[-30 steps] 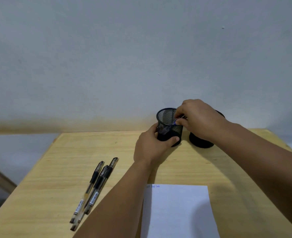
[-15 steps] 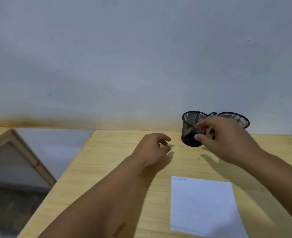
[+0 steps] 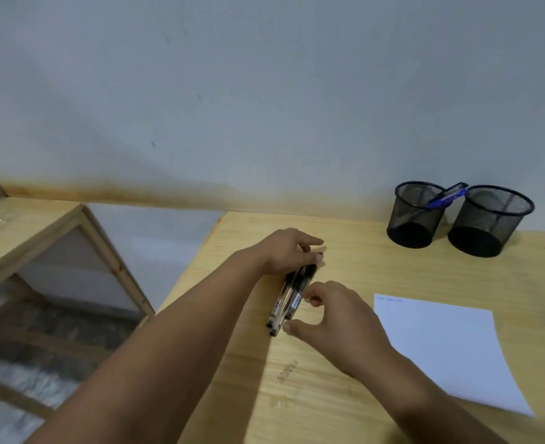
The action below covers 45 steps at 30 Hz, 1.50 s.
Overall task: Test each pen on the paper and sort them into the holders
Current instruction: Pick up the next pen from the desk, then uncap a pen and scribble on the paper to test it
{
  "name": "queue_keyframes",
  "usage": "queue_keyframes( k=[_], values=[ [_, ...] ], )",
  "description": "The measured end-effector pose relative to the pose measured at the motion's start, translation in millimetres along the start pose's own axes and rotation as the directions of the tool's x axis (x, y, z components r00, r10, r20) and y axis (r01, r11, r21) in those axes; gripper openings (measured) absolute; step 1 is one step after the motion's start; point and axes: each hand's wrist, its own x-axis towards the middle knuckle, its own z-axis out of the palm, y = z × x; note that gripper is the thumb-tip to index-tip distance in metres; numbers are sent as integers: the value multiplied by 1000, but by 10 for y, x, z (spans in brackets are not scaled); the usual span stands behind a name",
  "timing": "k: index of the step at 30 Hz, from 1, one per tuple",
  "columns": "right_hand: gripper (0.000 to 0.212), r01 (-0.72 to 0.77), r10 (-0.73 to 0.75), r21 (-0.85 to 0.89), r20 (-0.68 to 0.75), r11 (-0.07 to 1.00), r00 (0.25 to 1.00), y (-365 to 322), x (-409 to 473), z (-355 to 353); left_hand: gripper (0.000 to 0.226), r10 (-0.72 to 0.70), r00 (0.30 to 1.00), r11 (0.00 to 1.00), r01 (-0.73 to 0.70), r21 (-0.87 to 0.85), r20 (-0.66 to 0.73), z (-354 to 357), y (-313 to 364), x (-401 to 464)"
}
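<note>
The left hand point(image 3: 288, 251) rests curled on the cap end of the black gel pens point(image 3: 292, 294), its grip steadying them on the bench point(image 3: 344, 363). The right hand point(image 3: 338, 318), grasping nothing yet, reaches thumb and forefinger at the nearest barrel; pinch one only and lift it clear. Right of it lie the paper point(image 3: 440, 344), the left mesh holder point(image 3: 416, 214) holding a blue pen point(image 3: 445, 197), and the right mesh holder point(image 3: 490, 221).

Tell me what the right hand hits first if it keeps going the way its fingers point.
Most likely the black pens on the table: the right hand points left at them, nearly touching.
</note>
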Motion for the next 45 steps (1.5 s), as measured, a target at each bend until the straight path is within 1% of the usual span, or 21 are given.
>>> queue_keyframes(
  k=[4, 8, 12, 14, 17, 19, 21, 23, 25, 28, 31, 34, 37, 40, 43, 45],
  values=[
    [52, -3, 0, -42, -83, 999, 997, 7, 46, 156, 41, 26, 999, 1000, -25, 14, -29, 69, -33, 38],
    [47, 41, -48, -77, -91, 996, 995, 34, 57, 180, 31, 47, 997, 999, -47, 2, -59, 97, -45, 51],
    [43, 78, -86, -105, -75, 991, 993, 35, 26, 161, 33, 61, 996, 997, -63, -37, -69, 68, -64, 42],
    [42, 93, -101, -94, -84, 991, 991, 44, 6, 142, 37, 63, 993, 992, -74, -98, -102, 41, -66, 29],
    [41, 98, -99, -16, -111, 995, 989, 66, -50, 75, 31, 59, 973, 963, -114, -244, -223, -13, -17, 2],
    [39, 89, -75, 81, -153, 993, 985, 84, -93, -3, 24, 29, 958, 905, -147, -400, -286, -43, 51, -31],
    [39, 72, -35, 177, -204, 982, 978, 118, -138, -104, 20, -5, 950, 841, -166, -515, -313, -76, 144, -81],
    [41, 51, 5, 245, -223, 968, 975, 174, -194, -225, 19, -34, 949, 794, -165, -585, -315, -109, 243, -135],
    [43, 30, 35, 294, -213, 955, 976, 271, -265, -366, 20, -51, 953, 752, -159, -640, -298, -139, 348, -200],
    [43, 10, 64, 318, -223, 948, 973, 461, -370, -615, 23, -34, 965, 703, -161, -693, -259, -116, 511, -318],
    [41, -19, 90, 278, -246, 960, 965, 658, -445, -864, 18, -9, 972, 687, -165, -708, -236, -1, 669, -415],
    [39, -46, 104, 231, -243, 972, 965, 810, -513, -1067, 14, -17, 972, 656, -165, -736, -234, 172, 815, -465],
    [30, -51, 99, 186, -254, 981, 962, 886, -571, -1216, 16, -26, 972, 635, -165, -755, -234, 364, 984, -517],
    [23, -28, 62, 126, -273, 992, 960, 885, -573, -1316, 18, -20, 975, 607, -166, -777, -223, 533, 1150, -563],
    [20, 17, 15, 111, -276, 994, 961, 866, -554, -1365, 17, -1, 978, 570, -170, -804, -208, 674, 1289, -590],
    [14, 48, -16, 115, -266, 992, 964, 864, -553, -1364, 17, 17, 981, 538, -172, -825, -193, 753, 1353, -610]
  ],
)
